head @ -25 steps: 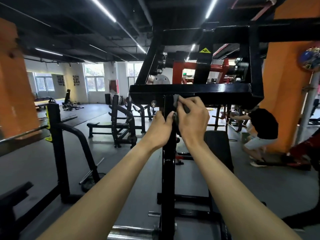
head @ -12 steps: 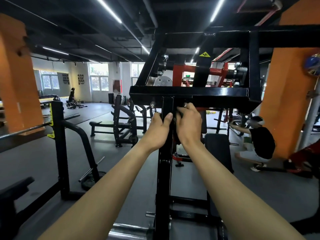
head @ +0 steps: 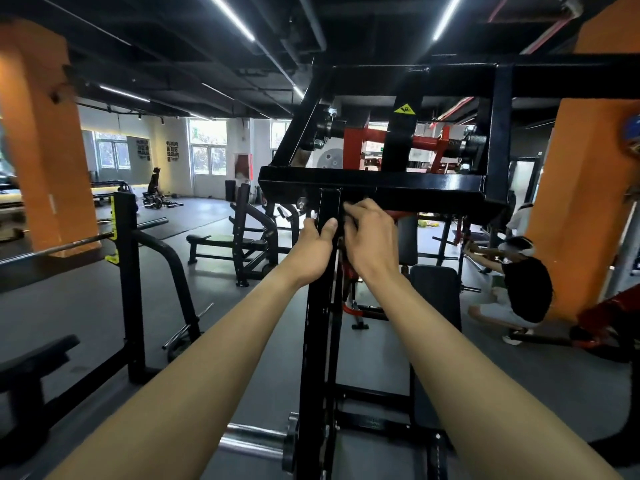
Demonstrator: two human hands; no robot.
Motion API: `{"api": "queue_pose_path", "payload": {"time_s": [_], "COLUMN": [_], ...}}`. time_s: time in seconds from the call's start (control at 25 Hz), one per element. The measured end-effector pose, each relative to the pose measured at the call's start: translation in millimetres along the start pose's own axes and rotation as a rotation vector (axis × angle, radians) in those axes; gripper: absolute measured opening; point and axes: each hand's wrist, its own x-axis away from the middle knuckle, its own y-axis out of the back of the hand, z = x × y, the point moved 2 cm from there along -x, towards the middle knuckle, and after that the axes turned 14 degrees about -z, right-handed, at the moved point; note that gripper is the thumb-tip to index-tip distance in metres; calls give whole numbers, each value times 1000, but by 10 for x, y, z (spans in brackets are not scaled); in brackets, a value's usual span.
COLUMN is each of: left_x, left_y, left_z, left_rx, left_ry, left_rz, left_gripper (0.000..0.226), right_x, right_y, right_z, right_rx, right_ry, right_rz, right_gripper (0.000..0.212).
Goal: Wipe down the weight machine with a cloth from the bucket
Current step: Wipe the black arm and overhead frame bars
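Observation:
The weight machine's black upright post (head: 318,341) rises in front of me to a black crossbeam (head: 415,188). My left hand (head: 313,251) grips the post from the left just under the beam, with the thumb lying across its front face. On the post's right side, at the joint with the beam, my right hand (head: 370,240) has its fingers curled. The dark cloth is almost wholly hidden under those fingers. No bucket is in view.
A person (head: 523,282) crouches on the floor at the right beside an orange pillar (head: 581,202). A black padded seat (head: 436,292) stands behind the post, and a chrome bar sleeve (head: 256,441) sticks out at its foot. A black rack (head: 128,271) stands at left.
The grey cloth that showed above my right fingers a second ago is now covered by the hand, which has shifted slightly at the top of the post. My left hand keeps its grip.

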Motion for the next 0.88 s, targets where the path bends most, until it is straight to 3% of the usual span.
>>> {"api": "queue_pose_path", "payload": {"time_s": [0.16,0.28,0.4,0.52,0.64,0.76,0.88], "left_x": [19,-184,-173,-262,-484,-553,-513], "left_y": [4,31,273,407,508,384,229], "left_z": [35,157,24,97,278,389,377], "left_rx": [-46,20,344,549,666,745,783], "left_ry": [-17,-56,89,128,139,157,118], "left_rz": [-14,-53,-161,-27,69,79,91], "left_gripper": [55,50,69,42,32,34,54], "right_x": [-74,-126,-87,-32,-21,-5,-85], "right_y": [270,259,63,-147,-326,-393,-404], "right_z": [206,442,600,737,879,899,857], "right_rx": [-170,-235,-140,3,13,105,113], "right_ry": [-27,-95,-201,-312,-317,-222,-239], "right_rz": [-131,-134,-142,-204,-180,-165,-267], "right_gripper": [19,14,9,8,7,20,13]}}
